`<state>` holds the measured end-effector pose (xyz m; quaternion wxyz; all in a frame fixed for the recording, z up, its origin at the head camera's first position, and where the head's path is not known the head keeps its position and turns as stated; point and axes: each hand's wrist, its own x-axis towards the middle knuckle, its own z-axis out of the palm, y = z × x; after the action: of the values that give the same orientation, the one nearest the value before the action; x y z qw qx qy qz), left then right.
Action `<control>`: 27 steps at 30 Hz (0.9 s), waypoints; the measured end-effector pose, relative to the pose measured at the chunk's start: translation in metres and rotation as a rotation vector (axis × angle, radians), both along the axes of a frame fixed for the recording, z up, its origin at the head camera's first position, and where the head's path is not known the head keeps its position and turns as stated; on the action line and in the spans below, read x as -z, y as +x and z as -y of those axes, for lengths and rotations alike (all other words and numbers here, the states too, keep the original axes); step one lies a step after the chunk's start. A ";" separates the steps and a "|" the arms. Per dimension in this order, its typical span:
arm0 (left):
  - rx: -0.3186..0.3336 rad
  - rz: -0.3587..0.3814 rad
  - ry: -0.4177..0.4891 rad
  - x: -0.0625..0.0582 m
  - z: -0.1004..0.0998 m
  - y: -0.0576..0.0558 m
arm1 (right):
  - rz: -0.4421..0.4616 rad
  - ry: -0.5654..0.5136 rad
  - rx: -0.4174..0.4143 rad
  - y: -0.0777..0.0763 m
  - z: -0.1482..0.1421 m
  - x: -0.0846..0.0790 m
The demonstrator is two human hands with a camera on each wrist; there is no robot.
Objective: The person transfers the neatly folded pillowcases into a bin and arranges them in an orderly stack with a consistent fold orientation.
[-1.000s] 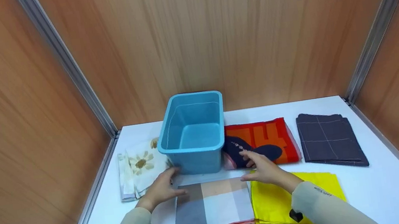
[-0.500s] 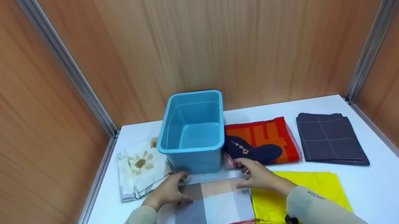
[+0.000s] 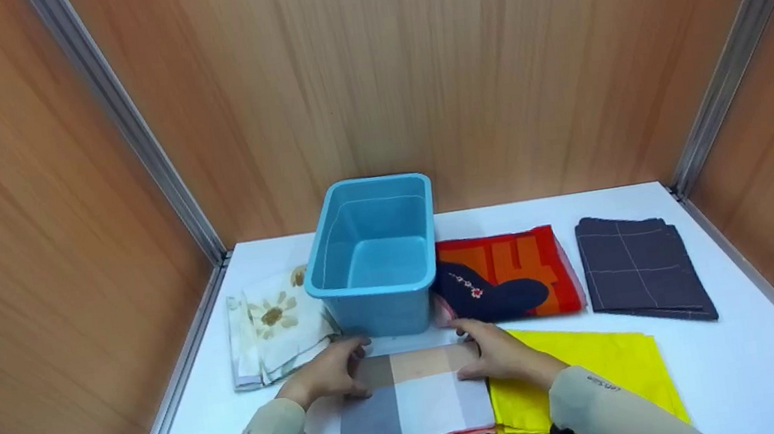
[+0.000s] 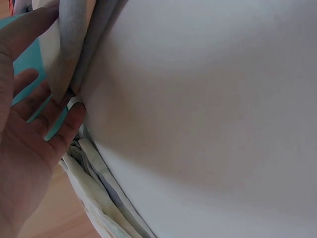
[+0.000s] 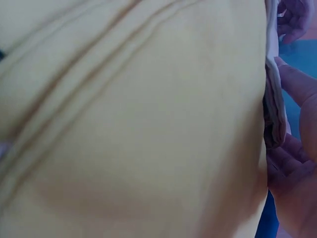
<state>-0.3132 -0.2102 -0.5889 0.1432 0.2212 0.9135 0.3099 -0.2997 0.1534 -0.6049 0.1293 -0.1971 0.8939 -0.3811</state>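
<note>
A folded checked cloth (image 3: 424,401) in grey, white and beige lies at the front centre of the table, its coral layers showing along the near edge. My left hand (image 3: 333,372) holds its far left corner, thumb over the top. In the left wrist view, the fingers (image 4: 64,131) reach round the cloth's folded edge (image 4: 74,39). At the far right corner, my right hand (image 3: 501,354) does likewise. The right wrist view has the thumb (image 5: 292,79) along the layered edge (image 5: 273,104), with fingers tucked at its lower corner.
Behind the checked cloth stands a blue plastic bin (image 3: 386,315) with nothing inside. A floral white cloth (image 3: 282,330) lies left of it, a red-orange printed cloth (image 3: 530,265) right. Yellow cloth (image 3: 604,360) lies under my right forearm; a dark checked cloth (image 3: 637,269) is farther right.
My right hand has moved left and slightly down, from over the red cloth and yellow cloth to the checked cloth's corner. My left hand has moved right onto the other corner. The cloths stay put.
</note>
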 end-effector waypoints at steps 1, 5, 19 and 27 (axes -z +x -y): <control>0.000 0.001 -0.005 0.000 0.000 0.000 | 0.002 0.008 0.004 0.001 0.001 0.001; -0.014 0.010 -0.018 0.001 -0.001 0.001 | 0.024 0.038 0.025 0.002 0.003 0.002; 0.001 -0.013 -0.071 -0.003 0.001 -0.004 | 0.029 0.049 0.022 0.000 0.011 0.000; 0.042 -0.039 0.000 0.001 0.004 -0.004 | -0.004 0.065 0.016 -0.001 0.013 0.005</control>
<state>-0.3176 -0.2144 -0.5901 0.1318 0.2465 0.9113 0.3024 -0.3007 0.1406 -0.6099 0.1310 -0.1864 0.9076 -0.3527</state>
